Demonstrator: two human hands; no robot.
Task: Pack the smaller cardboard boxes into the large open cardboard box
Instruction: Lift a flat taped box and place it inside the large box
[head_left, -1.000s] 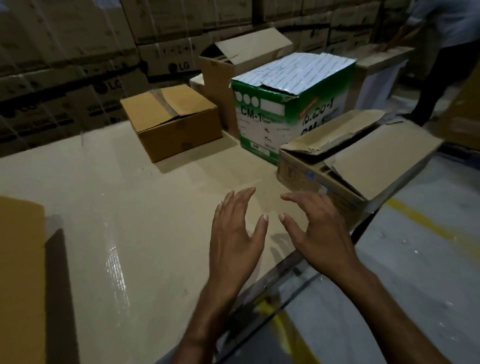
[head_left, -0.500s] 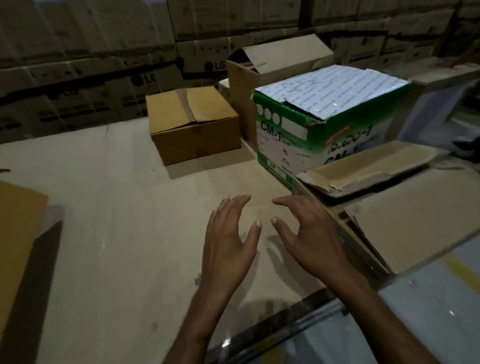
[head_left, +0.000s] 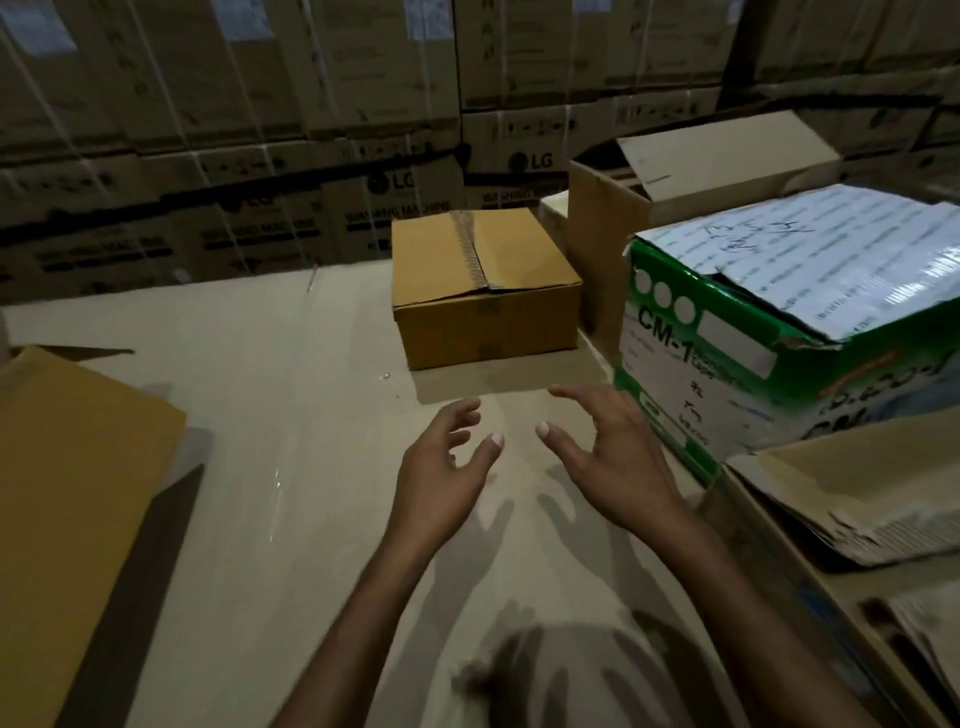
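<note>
Fingers (head_left: 470, 415) of both hands spread & empty, curled a bit, nothing gripped. Left hand (head_left: 441, 467) and right hand (head_left: 613, 462) hover side by side above the pale glossy cardboard-covered work surface (head_left: 291, 467), thumbs nearly facing, not touching.

Change vs half a sec ago: view has swung left and fwd, hands pushed further out. The small plain brown taped cardboard box (head_left: 483, 291) now sits dead ahead at 12 o'clock of the hands, near but not yet touched; before it lay off at 11 o'clock. Worn flat-flapped carton w/ torn edges (head_left: 852, 499) has slid to 3 o'clock, well clear of the right hand.

Green-and-white printed carton marked CM-1 (head_left: 753, 332) at 2 o'clock, just beside the right hand. Tall brown open-flapped cardboard box (head_left: 675, 187) behind it at 1 o'clock, prob. the target, can't confirm. Tan flat cardboard sheet (head_left: 78, 493) at 9 o'clock.

Meaning: approach is lining up on the small brown box, looks like a two-hand pick-up next. No box packed yet as far as visible
</note>
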